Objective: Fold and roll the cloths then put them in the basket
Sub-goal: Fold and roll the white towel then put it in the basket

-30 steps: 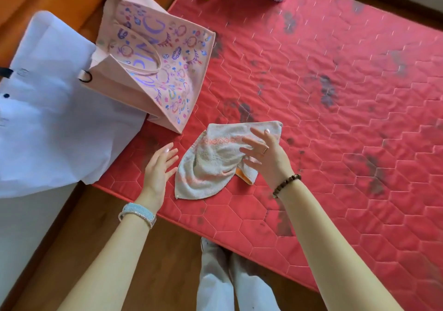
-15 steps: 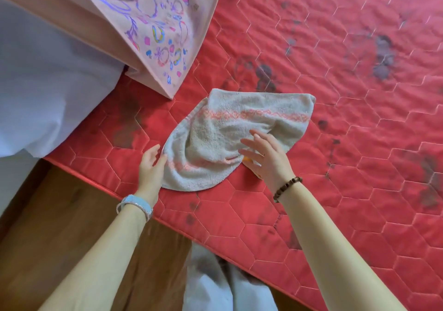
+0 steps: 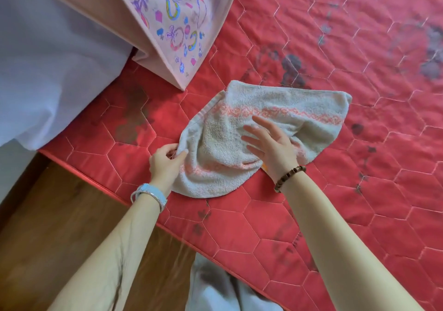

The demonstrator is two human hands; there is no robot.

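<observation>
Cloth (image 3: 263, 123), white towel with pink bands, is lying rumpled on red quilted mat (image 3: 335, 214), near its front edge. Left hand (image 3: 165, 162) is pinching the cloth's left edge, fingers curled shut on it. Right hand (image 3: 271, 145) is resting flat on the cloth's middle, fingers spread open, gripping nothing. Pink patterned bag (image 3: 167, 22) is standing just behind the cloth.

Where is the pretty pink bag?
In the head view the pink bag stands at the top left on the red quilted mat, just up and left of the white towel, beside a white sheet.
</observation>
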